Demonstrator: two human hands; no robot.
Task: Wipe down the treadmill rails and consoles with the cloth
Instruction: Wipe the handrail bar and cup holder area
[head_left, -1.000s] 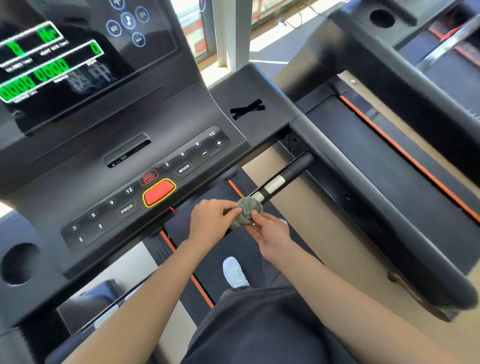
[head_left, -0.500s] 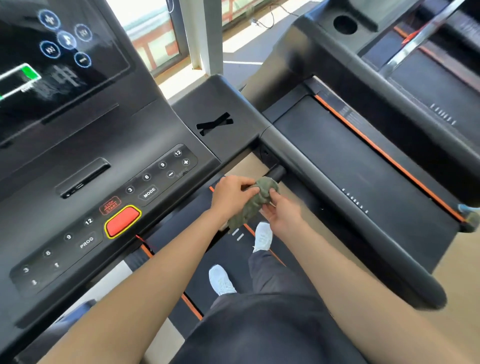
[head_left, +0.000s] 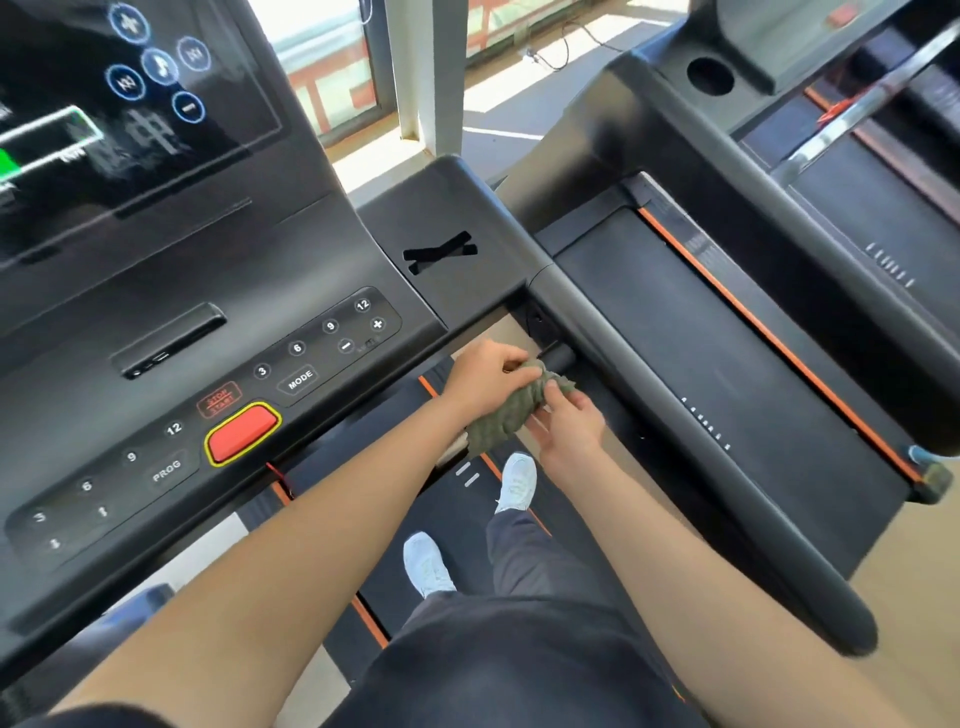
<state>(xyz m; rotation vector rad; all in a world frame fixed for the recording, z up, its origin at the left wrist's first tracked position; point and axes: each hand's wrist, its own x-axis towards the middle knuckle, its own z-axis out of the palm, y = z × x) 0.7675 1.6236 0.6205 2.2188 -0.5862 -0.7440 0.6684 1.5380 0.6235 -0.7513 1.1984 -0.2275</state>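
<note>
The cloth, green and crumpled, lies just below the right end of the console. It is wrapped over the short grip bar that sticks out from under the console there. Only the black tip of that bar shows past the cloth.

Both hands are on it. The left hand has its fingers curled over the upper end of the cloth, clamping it against the bar. The right hand pinches the cloth's outer edge from the side farther from the console. Whether the left fingers close fully round the bar underneath cannot be told.

The step in hand looks like wiping this short grip bar, and the cloth has nearly reached its root at the console. The long side rail, which runs back from the console's right corner, carries no cloth. Neither does the console face with its red button and number keys.

The next move probably calls for a short twist or rub at the bar's root. The cloth then has to come off the bar and be regripped flatter, so that it can slide along the long rail. On the console, light pressure around the red button seems wise, because a firm press there could set the machine off under the white shoes on the belt below the console.
</note>
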